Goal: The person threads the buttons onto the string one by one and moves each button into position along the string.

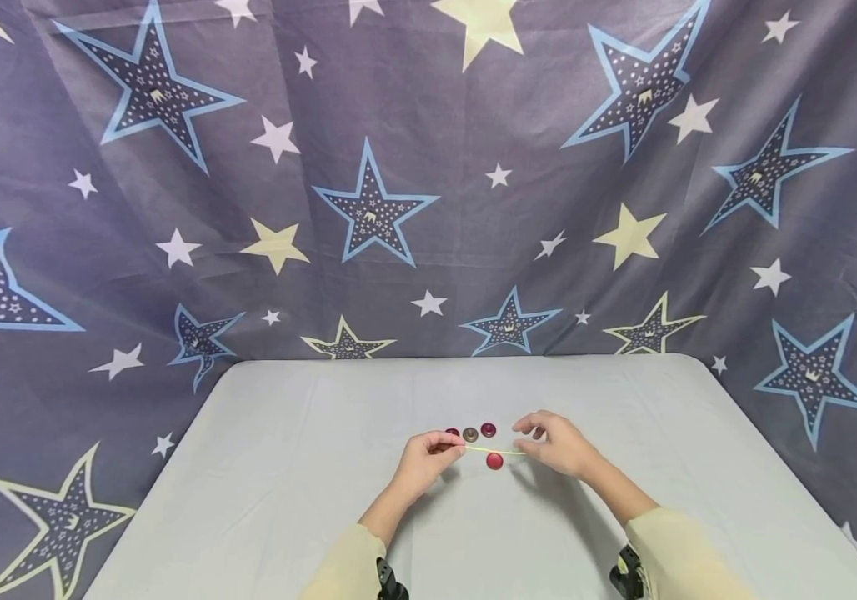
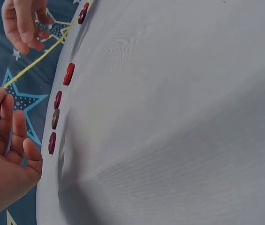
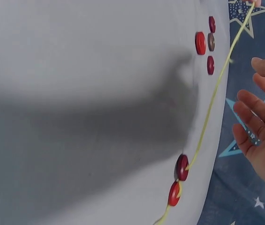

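Note:
My left hand (image 1: 423, 461) pinches the end of a yellow string (image 2: 36, 62) between thumb and fingertip, above the table. From there the string slants down to a dark red button (image 3: 182, 167) and a bright red button (image 3: 174, 193), both threaded on it; my right hand hides them in the head view. Beside the string, my right hand (image 1: 558, 446) hovers with loosely bent fingers (image 3: 252, 105) and nothing in them. Between the hands lie a red button (image 1: 494, 461), a brown button (image 1: 470, 434) and two dark red buttons (image 1: 488, 429), one partly behind my left hand.
A white cloth covers the table (image 1: 308, 467). Behind it and along both sides hangs a dark curtain (image 1: 413, 108) printed with stars. Black wrist mounts (image 1: 627, 573) sit on both sleeves.

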Demonstrator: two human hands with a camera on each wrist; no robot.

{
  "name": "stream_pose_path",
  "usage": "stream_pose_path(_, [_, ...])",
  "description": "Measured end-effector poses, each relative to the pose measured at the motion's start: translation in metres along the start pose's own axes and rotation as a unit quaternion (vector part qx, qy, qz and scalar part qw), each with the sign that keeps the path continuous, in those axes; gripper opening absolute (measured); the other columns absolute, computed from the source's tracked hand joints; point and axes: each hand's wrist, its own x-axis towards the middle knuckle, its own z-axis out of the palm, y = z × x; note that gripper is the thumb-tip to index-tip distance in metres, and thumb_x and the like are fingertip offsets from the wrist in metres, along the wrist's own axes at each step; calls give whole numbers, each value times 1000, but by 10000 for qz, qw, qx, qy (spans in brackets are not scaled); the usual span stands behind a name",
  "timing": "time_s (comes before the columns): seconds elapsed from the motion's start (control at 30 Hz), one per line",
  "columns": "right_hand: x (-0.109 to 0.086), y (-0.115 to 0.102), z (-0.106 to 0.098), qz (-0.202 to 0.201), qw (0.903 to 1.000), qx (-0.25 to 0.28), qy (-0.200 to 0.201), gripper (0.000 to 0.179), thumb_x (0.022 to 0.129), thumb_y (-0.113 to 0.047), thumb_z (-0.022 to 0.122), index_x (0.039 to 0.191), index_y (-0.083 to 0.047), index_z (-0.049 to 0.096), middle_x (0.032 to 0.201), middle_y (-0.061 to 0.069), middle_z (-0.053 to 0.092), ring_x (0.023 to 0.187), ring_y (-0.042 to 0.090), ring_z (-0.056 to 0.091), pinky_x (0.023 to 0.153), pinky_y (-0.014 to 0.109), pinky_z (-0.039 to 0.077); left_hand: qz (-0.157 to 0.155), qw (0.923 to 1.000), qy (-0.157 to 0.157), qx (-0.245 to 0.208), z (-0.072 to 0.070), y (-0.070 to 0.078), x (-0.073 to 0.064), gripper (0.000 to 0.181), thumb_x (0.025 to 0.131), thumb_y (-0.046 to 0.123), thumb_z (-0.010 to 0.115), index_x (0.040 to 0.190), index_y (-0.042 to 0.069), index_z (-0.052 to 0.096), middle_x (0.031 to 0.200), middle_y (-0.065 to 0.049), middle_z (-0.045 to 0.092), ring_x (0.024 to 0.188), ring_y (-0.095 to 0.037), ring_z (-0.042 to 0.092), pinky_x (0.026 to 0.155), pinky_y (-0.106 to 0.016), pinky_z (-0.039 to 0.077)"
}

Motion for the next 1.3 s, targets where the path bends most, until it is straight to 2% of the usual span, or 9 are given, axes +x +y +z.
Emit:
stream_pose_path(0.1, [2,-5,3,-38,10000,59,-28,22,82,-17,68,99,-4,68,99,10,67,84,25,60,76,44,49,76,10000,-16,8,-1,8,-4,15,84,7,66,93,-5,68,90,-17,68,74,-8,55,64,-19,46])
stream_pose_path(0.33, [5,-17,11,-190,9997,60,-152,23,83,-22,68,99,-6,69,98,5,66,85,21,59,74,39,50,-35,10000,5,20,2,-20,10,15,84,13,68,94,1,70,91,-12,69,74,-7,56,64,-19,47])
stream_pose_path(0.4, [6,-20,13,-252,9994,147,-210,22,83,-22,68,99,-6,69,98,5,66,85,22,60,75,40,50,-62,10000,-9,18,2,-23,12,16,84,15,69,93,2,70,90,-9,69,75,-7,57,65,-20,48])
stream_pose_path(0.67, [9,-30,18,-495,9984,109,-257,19,84,-22,67,97,-8,69,98,4,67,85,26,61,70,33,50,-36,10000,-71,-12,1,-24,13,17,83,18,69,93,4,70,88,-6,69,75,-7,58,66,-22,49])
stream_pose_path(0.8, [10,-34,22,-520,9981,161,-293,18,83,-20,67,96,-8,69,97,4,67,85,26,61,73,38,50,-42,10000,-39,-11,2,-23,13,17,84,18,69,93,3,70,88,-7,69,74,-5,58,65,-21,48])
stream_pose_path(0.97, [11,-36,29,-549,9975,236,-383,15,83,-20,67,96,-12,68,95,2,66,85,22,60,75,40,50,-25,10000,-58,-22,2,-12,8,16,84,13,68,94,0,70,90,-12,69,75,-6,56,65,-19,47])
stream_pose_path(1.1, [12,-36,34,-527,9973,329,-398,14,83,-21,67,95,-14,68,95,0,66,86,23,60,71,30,48,75,9999,-109,-27,1,7,0,17,84,9,66,94,-4,68,90,-17,69,76,-9,56,66,-19,46])
stream_pose_path(1.17, [12,-35,35,-495,9974,351,-395,14,83,-21,67,95,-14,68,95,-1,66,86,23,60,71,29,47,105,9999,-124,-16,0,14,-4,17,85,9,66,94,-5,68,90,-17,68,77,-9,57,66,-19,46])
stream_pose_path(1.3, [12,-35,37,-440,9973,423,-418,14,84,-22,67,96,-15,68,93,-2,66,87,22,60,73,37,49,68,9999,-126,22,1,17,-5,16,85,10,66,94,-4,69,92,-18,69,77,-10,57,66,-19,46])
